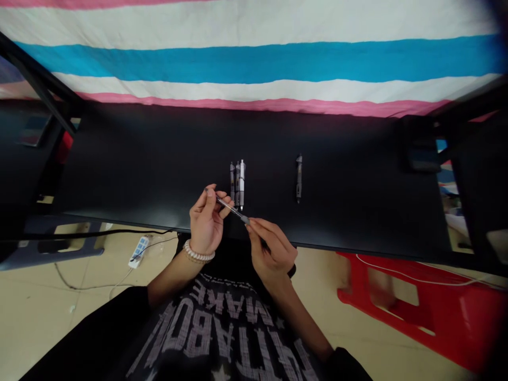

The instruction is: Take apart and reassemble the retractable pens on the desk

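Between my two hands, over the front edge of the black table (357,180), a slim pen (232,208) with a clear barrel and a grey grip is held at a slant. My left hand (207,222) pinches its upper left end. At the lower right end, the fingertips of my right hand (273,248) close on the grey grip. Just beyond my left fingers lie dark pens (237,177) side by side with a white pen (242,180). Another dark pen (299,179) rests apart, farther right.
A striped cloth (254,61) hangs along the table's back edge. A dark box-like object (419,143) stands at the right end. Below are a red plastic stool (436,312), a white power strip (138,252) with cables, and a grey-blue stool (59,254).
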`<state>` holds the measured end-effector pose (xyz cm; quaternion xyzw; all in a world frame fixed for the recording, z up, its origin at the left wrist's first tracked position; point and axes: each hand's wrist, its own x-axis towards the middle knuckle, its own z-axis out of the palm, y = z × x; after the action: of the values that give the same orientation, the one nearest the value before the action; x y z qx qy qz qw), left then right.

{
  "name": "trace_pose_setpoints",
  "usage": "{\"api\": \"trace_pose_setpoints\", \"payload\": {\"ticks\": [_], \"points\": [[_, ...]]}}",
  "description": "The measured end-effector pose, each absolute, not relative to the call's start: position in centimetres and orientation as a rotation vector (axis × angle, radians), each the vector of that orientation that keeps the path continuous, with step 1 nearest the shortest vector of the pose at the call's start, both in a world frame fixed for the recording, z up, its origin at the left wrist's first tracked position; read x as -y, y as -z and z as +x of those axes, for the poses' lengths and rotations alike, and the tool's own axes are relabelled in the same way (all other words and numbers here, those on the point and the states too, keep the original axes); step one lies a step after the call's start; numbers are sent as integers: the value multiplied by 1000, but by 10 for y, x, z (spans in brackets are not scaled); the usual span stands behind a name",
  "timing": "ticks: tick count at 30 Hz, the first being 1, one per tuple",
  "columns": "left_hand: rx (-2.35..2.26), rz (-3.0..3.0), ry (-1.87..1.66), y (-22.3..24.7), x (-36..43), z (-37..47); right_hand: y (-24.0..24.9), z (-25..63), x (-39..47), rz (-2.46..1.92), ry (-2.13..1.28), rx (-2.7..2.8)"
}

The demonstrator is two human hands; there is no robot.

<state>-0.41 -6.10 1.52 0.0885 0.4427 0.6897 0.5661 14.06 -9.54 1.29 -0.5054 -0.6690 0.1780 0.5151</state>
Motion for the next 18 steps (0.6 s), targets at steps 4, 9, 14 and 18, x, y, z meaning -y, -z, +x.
{"api": "trace_pose_setpoints", "payload": {"ticks": [4,9,14,18], "points": [[-1046,241,-1606,-10,64,1,-5,138,96,-1150,-285,1640],[-1045,230,-1575,-8,63,5,-1,138,101,-1176,-315,1650],[-981,154,-1598,-11,61,10,-6,142,94,-1338,-621,1574],[-1002,137,-1612,-9,60,9,-7,145,90,-1378,-753,1605]]}}
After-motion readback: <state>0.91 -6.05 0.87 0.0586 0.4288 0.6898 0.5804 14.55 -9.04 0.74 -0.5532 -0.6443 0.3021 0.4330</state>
